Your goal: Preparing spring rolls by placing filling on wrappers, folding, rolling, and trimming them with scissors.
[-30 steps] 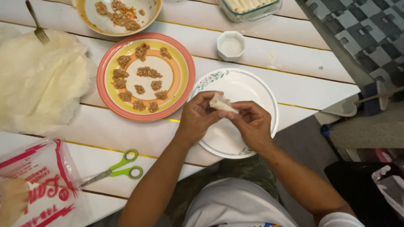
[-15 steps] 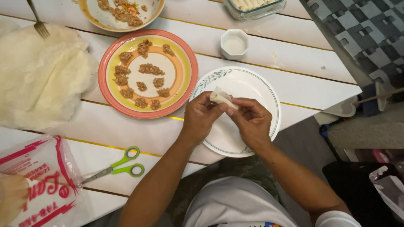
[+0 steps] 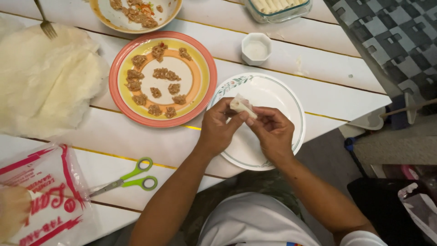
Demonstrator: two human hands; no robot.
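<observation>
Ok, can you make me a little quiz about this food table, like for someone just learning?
1. True or false: both hands pinch the small wrapper over the white plate.
2. What colour are the scissors' handles?
3. Which holds the meat lumps: A the striped plate, B the little white cup?

Key: 1 true, the left hand and right hand share it. 2 green. 3 A.

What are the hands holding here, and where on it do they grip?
Both hands, left hand and right hand, pinch a small pale wrapper roll by its two ends, above the white plate.
</observation>
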